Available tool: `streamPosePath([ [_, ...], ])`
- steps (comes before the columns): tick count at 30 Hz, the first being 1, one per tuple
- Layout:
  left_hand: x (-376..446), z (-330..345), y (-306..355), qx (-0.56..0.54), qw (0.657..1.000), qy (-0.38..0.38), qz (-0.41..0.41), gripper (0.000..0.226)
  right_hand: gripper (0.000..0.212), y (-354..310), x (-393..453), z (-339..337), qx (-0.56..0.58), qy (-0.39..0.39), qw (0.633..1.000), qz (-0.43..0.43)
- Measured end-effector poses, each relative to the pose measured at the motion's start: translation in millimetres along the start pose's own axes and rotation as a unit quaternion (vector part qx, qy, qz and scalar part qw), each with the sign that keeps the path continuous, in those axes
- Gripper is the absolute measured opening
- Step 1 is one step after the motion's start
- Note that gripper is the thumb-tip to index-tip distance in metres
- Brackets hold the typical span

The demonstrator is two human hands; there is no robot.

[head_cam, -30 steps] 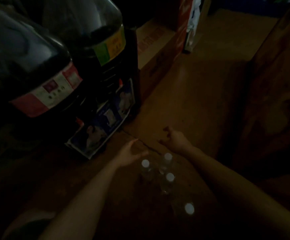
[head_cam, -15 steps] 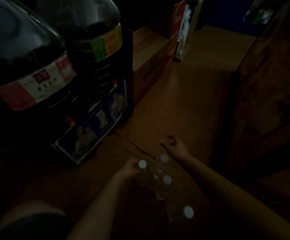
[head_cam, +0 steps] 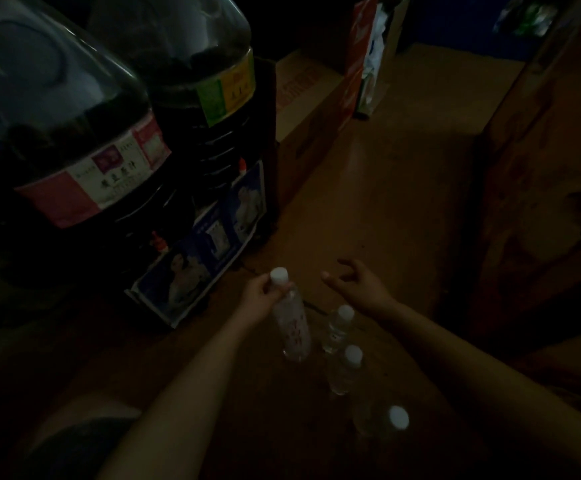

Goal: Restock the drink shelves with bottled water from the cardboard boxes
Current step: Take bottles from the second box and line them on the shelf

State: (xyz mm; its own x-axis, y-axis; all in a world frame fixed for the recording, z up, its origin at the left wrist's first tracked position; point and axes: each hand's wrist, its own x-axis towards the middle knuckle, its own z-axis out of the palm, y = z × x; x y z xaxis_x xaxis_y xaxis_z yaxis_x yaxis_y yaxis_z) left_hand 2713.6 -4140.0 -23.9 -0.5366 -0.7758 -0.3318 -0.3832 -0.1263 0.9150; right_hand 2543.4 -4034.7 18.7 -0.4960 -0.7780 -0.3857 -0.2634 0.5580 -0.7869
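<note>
The scene is very dark. My left hand (head_cam: 259, 296) grips the neck of a clear water bottle (head_cam: 292, 327) with a white cap and red print, lifted and tilted above the wooden floor. Three more white-capped water bottles stand on the floor: one (head_cam: 338, 328) just right of the held bottle, one (head_cam: 346, 370) nearer me, one (head_cam: 386, 420) nearest. My right hand (head_cam: 358, 285) hovers open, fingers spread, just beyond the standing bottles and touching none.
Two huge dark jugs (head_cam: 84, 143) with coloured labels loom at left over a box with printed pictures (head_cam: 206, 258). A cardboard box (head_cam: 303, 98) lies behind them. A tall wooden panel (head_cam: 542, 202) rises on the right. Wooden floor (head_cam: 386, 168) stretches ahead.
My left hand reached the leftmost bottle, closed on its neck and lifted it off the floor. My right hand stayed open beside the group.
</note>
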Motion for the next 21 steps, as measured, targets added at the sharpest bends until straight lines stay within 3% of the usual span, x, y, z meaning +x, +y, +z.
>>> streamPosePath([
  [5, 7.9, -27.2, 52.7, -0.034, 0.997, 0.059, 0.044, 0.029, 0.092, -23.9, -3.1, 1.5, 0.037, -0.074, 0.996, -0.027],
  [11, 2.5, -72.1, 168.4, -0.082, 0.989, 0.088, 0.083, 0.027, 0.104, -99.2, -12.8, -13.3, 0.079, -0.177, 0.98, -0.05],
  [17, -26.8, -118.7, 294.9, -0.144, 0.979, 0.125, 0.075, 0.036, 0.068, -199.7, -36.6, -41.9, 0.095, -0.199, 0.972, -0.077],
  [21, -66.5, -153.7, 378.6, -0.177, 0.97, 0.158, 0.046, 0.041, 0.062, -281.8, -73.2, -74.3, 0.07, -0.188, 0.974, -0.106],
])
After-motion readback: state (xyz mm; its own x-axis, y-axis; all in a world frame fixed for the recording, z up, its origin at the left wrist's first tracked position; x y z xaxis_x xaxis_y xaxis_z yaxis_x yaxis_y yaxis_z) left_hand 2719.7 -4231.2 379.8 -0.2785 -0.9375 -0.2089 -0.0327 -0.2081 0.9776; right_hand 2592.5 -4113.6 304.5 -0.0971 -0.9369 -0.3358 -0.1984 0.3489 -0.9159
